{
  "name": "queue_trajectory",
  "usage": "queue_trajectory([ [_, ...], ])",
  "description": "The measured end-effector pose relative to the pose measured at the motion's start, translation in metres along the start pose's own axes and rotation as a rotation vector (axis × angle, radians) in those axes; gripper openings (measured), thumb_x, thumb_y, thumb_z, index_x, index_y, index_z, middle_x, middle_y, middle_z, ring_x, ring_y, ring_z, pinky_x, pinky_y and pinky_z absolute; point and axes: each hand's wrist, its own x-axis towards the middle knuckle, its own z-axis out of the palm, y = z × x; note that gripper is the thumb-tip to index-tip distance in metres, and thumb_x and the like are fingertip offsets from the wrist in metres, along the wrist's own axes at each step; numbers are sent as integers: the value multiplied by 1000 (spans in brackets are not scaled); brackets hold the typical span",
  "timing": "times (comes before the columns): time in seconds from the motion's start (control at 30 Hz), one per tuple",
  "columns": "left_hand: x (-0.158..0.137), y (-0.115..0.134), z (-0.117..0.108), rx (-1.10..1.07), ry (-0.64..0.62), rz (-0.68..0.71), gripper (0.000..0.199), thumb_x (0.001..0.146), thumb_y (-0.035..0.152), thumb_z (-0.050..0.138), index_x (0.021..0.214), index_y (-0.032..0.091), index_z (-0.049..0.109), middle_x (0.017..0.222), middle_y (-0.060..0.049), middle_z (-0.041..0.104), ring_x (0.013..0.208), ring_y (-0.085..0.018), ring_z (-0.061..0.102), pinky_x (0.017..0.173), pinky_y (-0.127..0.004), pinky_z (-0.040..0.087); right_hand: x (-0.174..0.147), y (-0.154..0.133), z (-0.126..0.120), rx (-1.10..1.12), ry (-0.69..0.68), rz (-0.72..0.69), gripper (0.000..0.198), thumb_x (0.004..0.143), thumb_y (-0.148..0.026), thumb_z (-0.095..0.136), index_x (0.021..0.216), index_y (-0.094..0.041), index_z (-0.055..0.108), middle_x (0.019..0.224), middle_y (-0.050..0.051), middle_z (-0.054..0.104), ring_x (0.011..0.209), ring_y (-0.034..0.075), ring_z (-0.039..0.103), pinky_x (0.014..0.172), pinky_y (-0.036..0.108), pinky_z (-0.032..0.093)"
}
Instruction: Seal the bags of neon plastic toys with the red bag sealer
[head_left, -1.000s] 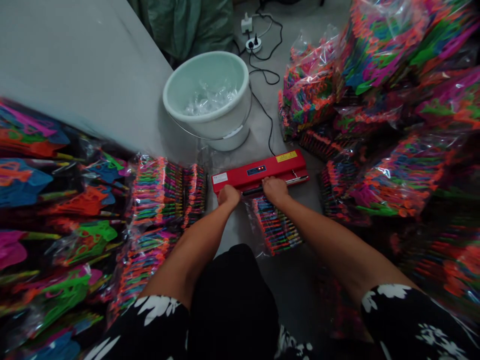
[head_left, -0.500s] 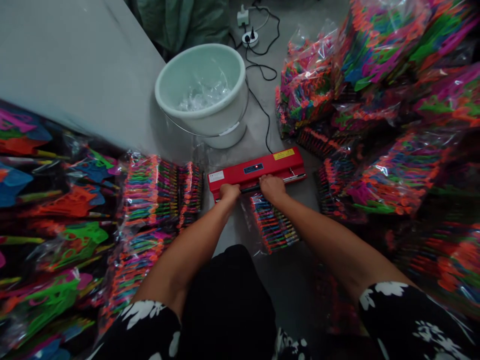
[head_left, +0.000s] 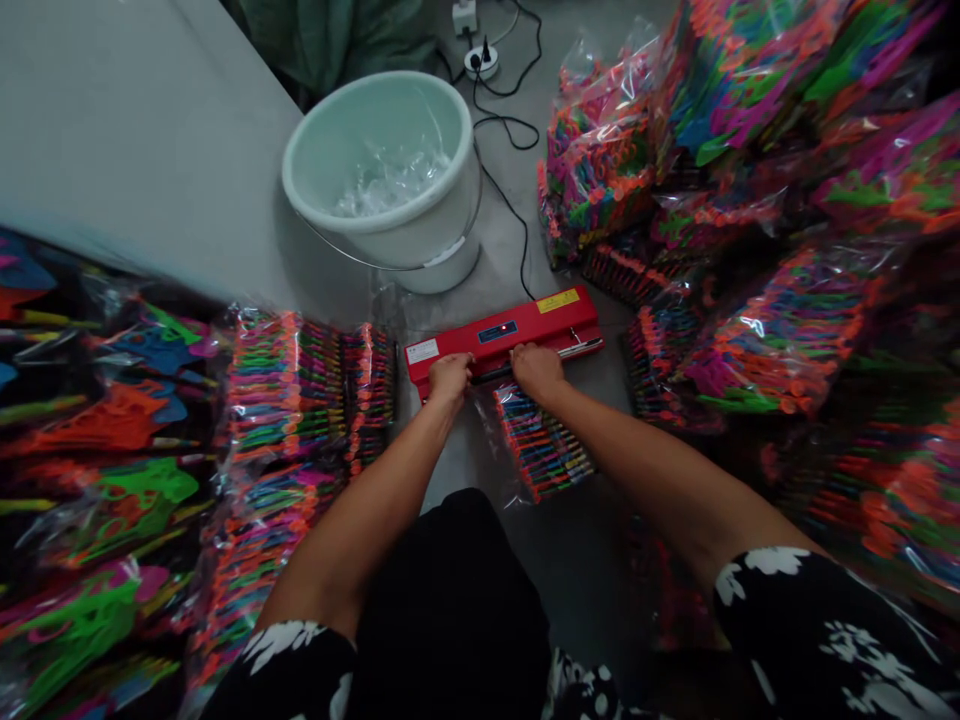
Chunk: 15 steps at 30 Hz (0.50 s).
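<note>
A red bag sealer [head_left: 502,330] lies on the floor in front of me, its small indicator light lit. A clear plastic bag [head_left: 540,445] packed with colourful stick-like pieces lies against its front edge, bag mouth towards the machine. My left hand [head_left: 448,378] is closed, fingers pinched at the bag's left top corner beside the sealer's dark front strip. Curled over the same strip, my right hand [head_left: 538,372] is closed at the top edge of the bag, to the right of the left hand. The fingertips and the plastic under them are partly hidden.
A pale bucket [head_left: 382,170] with crumpled clear plastic inside stands behind the sealer. The black cord [head_left: 517,205] runs back to a round socket [head_left: 481,62]. Filled bags [head_left: 285,385] are stacked on the left, and more bags [head_left: 780,340] pile up on the right.
My left hand has lifted slightly and its fingers have turned into a pinch at the strip. The right hand stays at the strip. The whole view has shifted a little.
</note>
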Motion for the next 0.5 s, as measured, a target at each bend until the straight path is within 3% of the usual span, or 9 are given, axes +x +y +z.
queue_trajectory([
  [0.1,-5,31,-2,-378,-260,25,19,86,37,68,82,19,63,46,11,37,37,-8,31,42,-20,24,2,1,0,17,-4,14,49,113,-34,25,124,-9,66,120,22,72,108,28,72,90,36,53],
  [0.2,-8,83,-17,-637,-386,122,25,81,38,77,81,20,59,44,13,31,36,-6,28,40,-19,22,-3,3,-5,53,-10,9,45,113,-38,29,123,-12,64,120,19,71,107,26,70,91,35,51],
  [0.3,-5,152,-46,-643,-313,290,28,87,39,75,82,20,55,49,12,33,40,-6,36,45,-19,29,-21,9,-9,100,91,-13,37,111,-39,38,119,-14,64,122,18,70,111,26,66,97,35,47],
  [0.4,11,228,-80,-592,-164,553,17,100,26,56,84,18,53,59,9,46,49,-6,50,51,-20,31,-54,22,1,171,221,69,34,109,-41,43,120,-15,62,125,17,68,118,28,60,103,37,43],
  [0.5,50,296,-112,-374,142,884,8,102,21,51,96,18,54,75,6,61,63,-9,64,57,-21,32,-91,37,23,271,193,258,42,106,-42,49,132,-11,59,129,19,67,119,29,61,101,35,44],
])
